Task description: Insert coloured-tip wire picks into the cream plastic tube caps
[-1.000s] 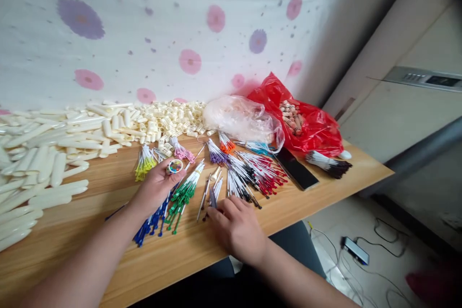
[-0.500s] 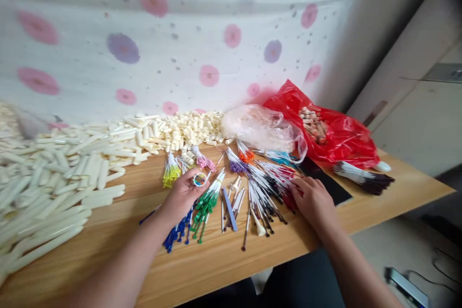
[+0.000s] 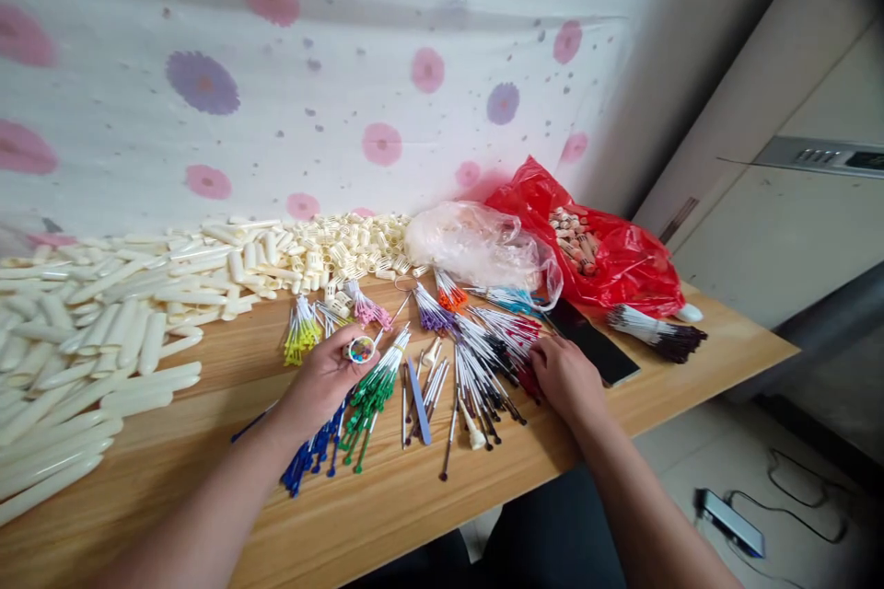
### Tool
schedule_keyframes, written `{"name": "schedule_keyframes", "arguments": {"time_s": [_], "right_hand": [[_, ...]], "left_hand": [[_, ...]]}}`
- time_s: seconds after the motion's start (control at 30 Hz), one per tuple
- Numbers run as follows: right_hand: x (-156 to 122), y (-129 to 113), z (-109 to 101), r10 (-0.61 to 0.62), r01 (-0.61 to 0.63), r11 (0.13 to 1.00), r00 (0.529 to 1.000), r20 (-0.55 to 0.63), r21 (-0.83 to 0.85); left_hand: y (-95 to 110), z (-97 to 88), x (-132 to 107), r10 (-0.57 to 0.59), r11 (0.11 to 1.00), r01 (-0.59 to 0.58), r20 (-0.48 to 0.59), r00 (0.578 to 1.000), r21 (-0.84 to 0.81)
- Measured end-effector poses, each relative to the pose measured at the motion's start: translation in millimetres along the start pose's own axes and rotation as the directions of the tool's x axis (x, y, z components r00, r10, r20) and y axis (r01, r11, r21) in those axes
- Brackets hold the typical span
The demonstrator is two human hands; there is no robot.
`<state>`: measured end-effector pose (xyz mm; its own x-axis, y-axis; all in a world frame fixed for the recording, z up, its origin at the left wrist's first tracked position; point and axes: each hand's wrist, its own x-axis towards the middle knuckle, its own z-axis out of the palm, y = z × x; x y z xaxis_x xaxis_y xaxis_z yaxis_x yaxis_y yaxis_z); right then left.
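My left hand [image 3: 323, 385] is closed around a short white plastic tube [image 3: 360, 350], its round end facing me with several coloured tips inside. Just under it lie white sticks with green tips [image 3: 369, 400] and others with blue tips [image 3: 308, 456]. My right hand [image 3: 567, 377] is curled down over sticks with dark red tips [image 3: 529, 382]; its fingertips are partly hidden, so I cannot see what they pinch. Between the hands are black-tipped sticks [image 3: 483, 377], a flat lilac strip [image 3: 418, 400] and a cream cone-shaped piece [image 3: 473, 433].
Cream plastic tubes [image 3: 138, 331] heap across the left and back. A clear bag [image 3: 483, 244] and a red bag [image 3: 628, 267] of small pieces stand behind. A black phone [image 3: 598, 345] and a dark-tipped bundle [image 3: 656, 333] lie right. Yellow, pink, purple and orange-tipped bundles sit mid-table.
The whole view has shifted, so the table and things appear further left. The left hand still holds the tube, whose end now faces me more; the right hand stays at the dark red tips.
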<state>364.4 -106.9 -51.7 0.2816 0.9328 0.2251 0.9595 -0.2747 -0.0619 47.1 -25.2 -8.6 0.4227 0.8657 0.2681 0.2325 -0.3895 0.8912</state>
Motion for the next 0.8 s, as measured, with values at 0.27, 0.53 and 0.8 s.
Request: {"name": "schedule_keyframes", "arguments": {"time_s": [0.27, 0.53, 0.8], "right_hand": [[1.7, -0.7, 1.7, 0.045, -0.045, 0.999, 0.999, -0.002, 0.003], [22.5, -13.6, -9.8, -0.075, 0.071, 0.996, 0.995, 0.058, 0.060], [30.5, -12.3, -1.5, 0.018, -0.031, 0.966, 0.999, 0.050, 0.258]], "left_hand": [[1.0, 0.7, 1.8, -0.004, 1.000, 0.004, -0.015, 1.000, 0.021], [2.1, 1.1, 2.7, -0.028, 0.999, 0.029, -0.030, 0.999, 0.027], [3.4, -1.1, 1.9, 0.009, 1.000, -0.009, -0.021, 1.000, -0.002]]}}
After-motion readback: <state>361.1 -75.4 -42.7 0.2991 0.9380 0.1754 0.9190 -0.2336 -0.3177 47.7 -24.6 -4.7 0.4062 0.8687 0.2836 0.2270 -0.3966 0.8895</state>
